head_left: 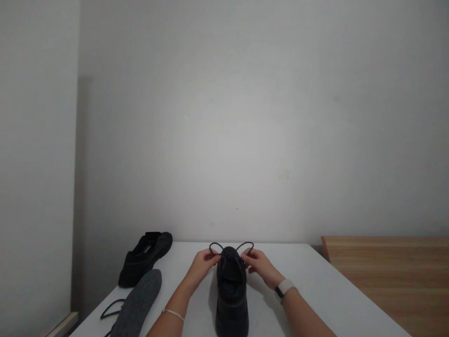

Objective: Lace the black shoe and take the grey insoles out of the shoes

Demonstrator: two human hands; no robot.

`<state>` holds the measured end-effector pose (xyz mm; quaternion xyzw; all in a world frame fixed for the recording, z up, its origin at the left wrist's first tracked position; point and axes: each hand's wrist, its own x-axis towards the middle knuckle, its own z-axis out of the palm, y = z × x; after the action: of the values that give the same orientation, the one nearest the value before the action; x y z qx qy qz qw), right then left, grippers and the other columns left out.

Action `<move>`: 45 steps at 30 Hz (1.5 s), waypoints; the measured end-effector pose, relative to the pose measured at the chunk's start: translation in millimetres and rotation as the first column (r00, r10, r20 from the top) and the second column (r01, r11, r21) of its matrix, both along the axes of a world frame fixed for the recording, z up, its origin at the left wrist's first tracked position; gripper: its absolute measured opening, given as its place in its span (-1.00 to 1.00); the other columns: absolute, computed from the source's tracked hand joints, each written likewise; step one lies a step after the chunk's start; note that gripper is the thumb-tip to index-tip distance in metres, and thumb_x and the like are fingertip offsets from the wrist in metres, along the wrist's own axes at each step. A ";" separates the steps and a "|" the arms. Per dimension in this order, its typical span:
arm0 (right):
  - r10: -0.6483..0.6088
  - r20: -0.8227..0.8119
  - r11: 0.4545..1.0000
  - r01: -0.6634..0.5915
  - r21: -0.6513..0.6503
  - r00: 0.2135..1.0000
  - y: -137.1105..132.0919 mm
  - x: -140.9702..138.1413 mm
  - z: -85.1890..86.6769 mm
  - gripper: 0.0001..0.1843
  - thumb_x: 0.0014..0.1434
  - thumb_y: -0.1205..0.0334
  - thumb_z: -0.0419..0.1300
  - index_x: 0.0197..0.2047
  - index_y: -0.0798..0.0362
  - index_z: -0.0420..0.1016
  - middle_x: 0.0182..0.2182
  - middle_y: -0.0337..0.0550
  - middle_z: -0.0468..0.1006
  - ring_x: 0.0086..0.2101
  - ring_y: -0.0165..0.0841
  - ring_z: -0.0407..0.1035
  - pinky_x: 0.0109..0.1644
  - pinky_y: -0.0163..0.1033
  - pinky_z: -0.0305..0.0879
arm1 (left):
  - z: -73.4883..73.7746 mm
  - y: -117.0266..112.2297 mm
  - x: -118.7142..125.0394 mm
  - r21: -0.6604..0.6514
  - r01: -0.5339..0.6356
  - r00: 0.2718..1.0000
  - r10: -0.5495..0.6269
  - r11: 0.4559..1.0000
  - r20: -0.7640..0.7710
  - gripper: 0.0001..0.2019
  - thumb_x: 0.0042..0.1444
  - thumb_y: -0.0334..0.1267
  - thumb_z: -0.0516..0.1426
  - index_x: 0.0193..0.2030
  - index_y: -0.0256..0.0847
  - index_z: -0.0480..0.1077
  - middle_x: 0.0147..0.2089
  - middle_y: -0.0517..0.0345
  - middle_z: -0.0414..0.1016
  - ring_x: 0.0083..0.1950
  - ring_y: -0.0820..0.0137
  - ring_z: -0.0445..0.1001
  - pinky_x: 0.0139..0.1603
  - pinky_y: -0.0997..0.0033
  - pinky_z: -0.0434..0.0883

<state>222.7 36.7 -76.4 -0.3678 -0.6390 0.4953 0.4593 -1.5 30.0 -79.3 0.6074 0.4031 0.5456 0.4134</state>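
Note:
A black shoe (232,299) stands on the white table with its heel towards me and its toe pointing to the wall. At its left side my left hand (206,260) pinches one part of the black shoelace (214,243), which arches up in a loop. My right hand (255,263) pinches the lace on the opposite side, where a similar loop (246,243) rises. Both hands are close against the front of the shoe. The exact crossing of the lace over the tongue is too dark to make out.
Another black shoe (145,256) lies at the table's left back. In front of it are a grey insole (138,302) and a loose black lace (111,309). The white table (298,281) ends at the wall; a wooden panel (386,276) stands right of it.

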 end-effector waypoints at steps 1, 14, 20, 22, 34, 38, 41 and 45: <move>-0.011 -0.014 1.000 0.011 0.014 1.000 0.6 -0.4 -0.3 -0.63 -0.07 -0.06 0.29 -0.40 0.10 0.43 -0.52 -0.25 0.42 -0.49 -0.44 0.29 -0.48 -0.36 0.12 | -0.5 0.6 -0.1 0.016 -0.006 1.000 0.006 1.000 0.006 -0.64 -0.27 -0.01 0.31 -0.46 -0.29 0.45 -0.51 0.18 0.41 -0.44 0.44 0.30 -0.38 0.46 0.19; -0.370 -0.391 0.918 0.397 -0.013 0.843 20.5 14.3 -1.5 -0.52 -0.06 -0.25 0.21 -0.47 0.07 0.40 -0.44 -0.18 0.40 -0.35 -0.37 0.31 -0.41 -0.34 0.28 | 7.5 0.6 -14.7 -0.009 -0.137 0.839 0.121 0.991 0.531 -0.59 -0.20 0.06 0.30 -0.50 -0.29 0.37 -0.47 0.20 0.35 -0.41 0.51 0.31 -0.36 0.52 0.31; -0.278 -0.611 0.958 0.263 -0.118 0.741 15.0 14.8 6.9 -0.56 -0.11 -0.17 0.30 -0.45 0.07 0.42 -0.28 -0.14 0.48 -0.25 -0.30 0.38 -0.24 -0.24 0.40 | 11.9 -2.0 -17.7 -0.004 0.042 0.714 -0.027 0.999 0.700 -0.65 -0.08 -0.02 0.28 -0.44 -0.26 0.30 -0.43 0.24 0.33 -0.40 0.53 0.37 -0.42 0.58 0.37; -0.232 -0.641 0.972 0.196 -0.128 0.731 11.8 13.0 10.4 -0.59 -0.08 -0.14 0.31 -0.44 0.07 0.43 -0.25 -0.11 0.50 -0.30 -0.32 0.41 -0.26 -0.23 0.41 | 13.3 -3.2 -18.1 -0.009 0.092 0.680 -0.056 0.996 0.732 -0.67 -0.05 -0.06 0.28 -0.41 -0.26 0.29 -0.45 0.27 0.30 -0.50 0.61 0.31 -0.63 0.71 0.23; -0.203 -0.677 0.979 0.171 -0.116 0.708 10.1 11.3 13.4 -0.60 -0.05 -0.09 0.31 -0.49 0.11 0.38 -0.48 -0.20 0.46 -0.60 -0.55 0.27 -0.77 -0.50 -0.19 | 15.5 -5.8 -29.1 0.055 0.397 0.445 -0.245 0.916 0.862 -0.72 0.21 -0.14 0.08 -0.46 -0.27 0.26 -0.71 0.46 -0.04 -0.79 0.72 -0.13 -0.82 0.69 -0.17; -0.105 -0.683 0.990 0.009 -0.143 0.723 6.0 12.2 15.4 -0.57 0.01 -0.13 0.24 -0.53 0.08 0.31 -0.58 -0.25 0.42 -0.66 -0.55 0.23 -0.69 -0.46 0.01 | 15.5 -5.5 -31.3 0.094 0.401 0.458 -0.288 0.911 0.841 -0.74 0.21 -0.17 0.06 -0.41 -0.30 0.36 -0.74 0.44 -0.08 -0.77 0.67 -0.11 -0.78 0.63 -0.17; 0.054 -0.624 0.979 -0.164 -0.120 0.779 0.7 10.3 15.8 -0.51 0.08 -0.22 0.11 -0.55 0.06 0.27 -0.66 -0.29 0.33 -0.65 -0.51 0.23 -0.57 -0.38 0.18 | 17.8 -8.9 -24.8 0.087 0.407 0.576 -0.330 0.909 0.748 -0.64 0.15 -0.10 0.11 -0.57 -0.30 0.30 -0.72 0.39 -0.01 -0.73 0.66 -0.08 -0.73 0.61 -0.12; 0.035 -0.419 0.995 -0.071 -0.072 0.907 -0.3 5.9 9.4 -0.55 0.08 -0.19 0.13 -0.47 0.07 0.35 -0.53 -0.22 0.43 -0.58 -0.49 0.27 -0.53 -0.37 0.19 | 14.3 -10.7 -12.2 0.013 0.291 0.831 -0.259 0.957 0.492 -0.49 0.04 0.03 0.12 -0.75 -0.23 0.11 -0.72 0.32 0.02 -0.67 0.61 0.02 -0.65 0.54 -0.01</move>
<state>228.6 36.4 -67.0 -0.2553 -0.5141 0.6016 0.5555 -13.7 19.3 -65.0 0.4884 0.2108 0.6032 0.5943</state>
